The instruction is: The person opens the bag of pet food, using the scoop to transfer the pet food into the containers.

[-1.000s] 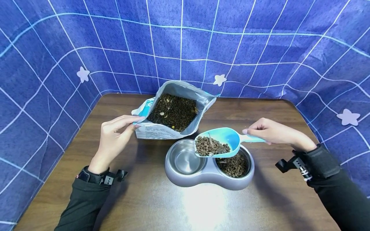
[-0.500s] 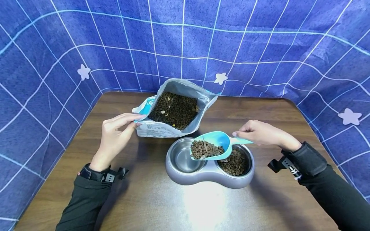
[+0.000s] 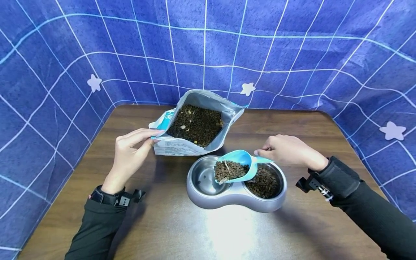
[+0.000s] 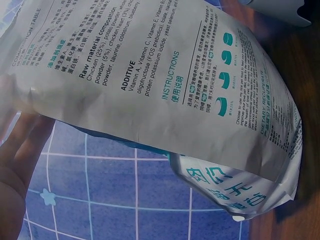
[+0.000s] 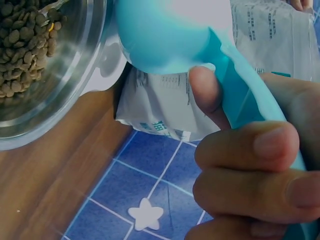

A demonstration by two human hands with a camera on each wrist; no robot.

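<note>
My right hand grips the handle of a light blue scoop, its fingers curled round it in the right wrist view. Brown kibble fills the scoop, which is held tilted over the inner edge of the left bowl. A grey double pet bowl stands below; a few pieces lie in its left steel bowl, and kibble covers the bottom of the right one. With thumb and fingers my left hand pinches the left edge of an opened pet food bag, which has kibble inside.
A brown wooden table carries everything. Blue cloth with pale grid lines and star shapes hangs behind and at the sides. The bag stands directly behind the bowls, near the table's back.
My right hand has moved left with the scoop and tipped it lower toward the left bowl. A few pieces of kibble have dropped into that bowl. My left hand still holds the bag.
</note>
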